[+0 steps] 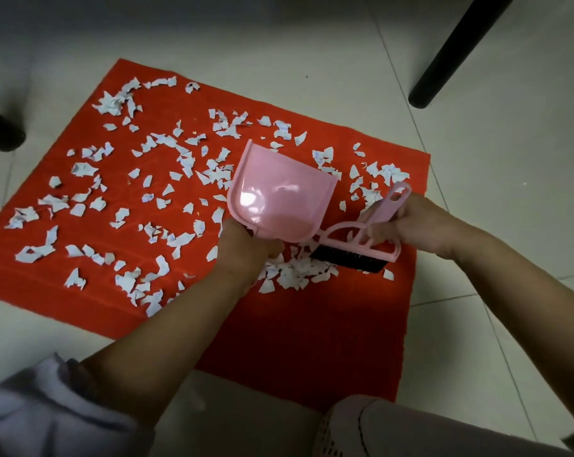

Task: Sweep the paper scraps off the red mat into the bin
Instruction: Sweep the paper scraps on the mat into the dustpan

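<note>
Head view, left hand (246, 242): I see it gripping the pink dustpan (279, 199), tilted up.
Right hand (420, 225): clasps pink hand brush (361, 242), bristles on a scrap pile.
Paper scraps (147, 179): strewn over red mat (312, 324).

I have both forearms reaching forward, my left hand (246, 242) fisted low and my right hand (420, 225) curled closed beside it.

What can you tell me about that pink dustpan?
The pink dustpan looks like glossy plastic, with raised side walls and a rounded back. It looks empty. The left hand grips it at its near end, holding it tilted over the red mat, open edge pointing away. The pink brush sits right beside it.
</note>
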A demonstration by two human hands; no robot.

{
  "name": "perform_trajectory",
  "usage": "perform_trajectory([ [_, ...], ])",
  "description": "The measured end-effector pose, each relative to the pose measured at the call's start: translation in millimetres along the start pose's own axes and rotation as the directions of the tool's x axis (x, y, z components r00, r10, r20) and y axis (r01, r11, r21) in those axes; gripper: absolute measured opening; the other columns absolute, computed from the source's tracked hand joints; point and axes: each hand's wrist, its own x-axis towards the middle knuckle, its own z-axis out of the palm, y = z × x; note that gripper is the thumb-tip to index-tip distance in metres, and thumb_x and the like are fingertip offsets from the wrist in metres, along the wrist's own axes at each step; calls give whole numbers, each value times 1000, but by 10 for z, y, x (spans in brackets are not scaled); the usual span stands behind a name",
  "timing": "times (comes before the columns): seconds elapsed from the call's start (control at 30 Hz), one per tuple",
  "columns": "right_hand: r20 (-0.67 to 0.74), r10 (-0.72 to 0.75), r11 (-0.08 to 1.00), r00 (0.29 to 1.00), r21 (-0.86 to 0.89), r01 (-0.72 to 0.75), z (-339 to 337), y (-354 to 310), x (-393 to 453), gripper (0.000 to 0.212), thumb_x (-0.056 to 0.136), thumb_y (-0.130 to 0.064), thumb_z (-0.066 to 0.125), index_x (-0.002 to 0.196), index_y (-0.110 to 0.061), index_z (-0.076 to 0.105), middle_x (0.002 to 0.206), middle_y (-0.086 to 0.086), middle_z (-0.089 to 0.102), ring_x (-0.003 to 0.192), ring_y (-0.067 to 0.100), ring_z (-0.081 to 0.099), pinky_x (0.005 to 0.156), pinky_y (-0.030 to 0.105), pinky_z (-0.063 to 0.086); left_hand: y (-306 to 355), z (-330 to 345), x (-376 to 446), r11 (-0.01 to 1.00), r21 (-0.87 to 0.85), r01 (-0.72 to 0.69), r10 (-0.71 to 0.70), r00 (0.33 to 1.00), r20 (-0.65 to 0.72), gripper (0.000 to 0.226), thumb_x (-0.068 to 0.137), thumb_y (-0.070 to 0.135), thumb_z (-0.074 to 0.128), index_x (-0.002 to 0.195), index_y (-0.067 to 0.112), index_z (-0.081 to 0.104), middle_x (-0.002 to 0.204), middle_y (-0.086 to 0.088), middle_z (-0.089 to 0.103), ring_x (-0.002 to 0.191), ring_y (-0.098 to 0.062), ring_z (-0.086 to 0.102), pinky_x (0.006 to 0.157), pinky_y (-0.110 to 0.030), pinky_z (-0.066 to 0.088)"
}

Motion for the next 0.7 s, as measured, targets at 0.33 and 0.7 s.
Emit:
perform_trajectory([
  [0.33, -441, 115, 992, 890, 11, -123, -61, 232, -218, 12, 83, -16, 66, 92, -9, 66, 88, 5, 65, 76, 19, 61, 61, 24, 46, 72, 97, -81, 998, 17, -60, 59, 997, 52, 41, 69, -12, 71, 90, 21, 58, 86, -6, 66, 69, -17, 62, 42, -13, 47],
  [0.7, -614, 240, 919, 752, -106, -380, 297, 473, -227, 30, 93, -35, 49, 91, -5, 54, 84, 11, 63, 73, 26, 57, 62, 24, 38, -2, 167, 18, 1000, -19, -9, 11, 997, 78, 37, 76, -8, 68, 108, 7, 56, 101, -13, 66, 72, -18, 64, 43, -10, 47],
])
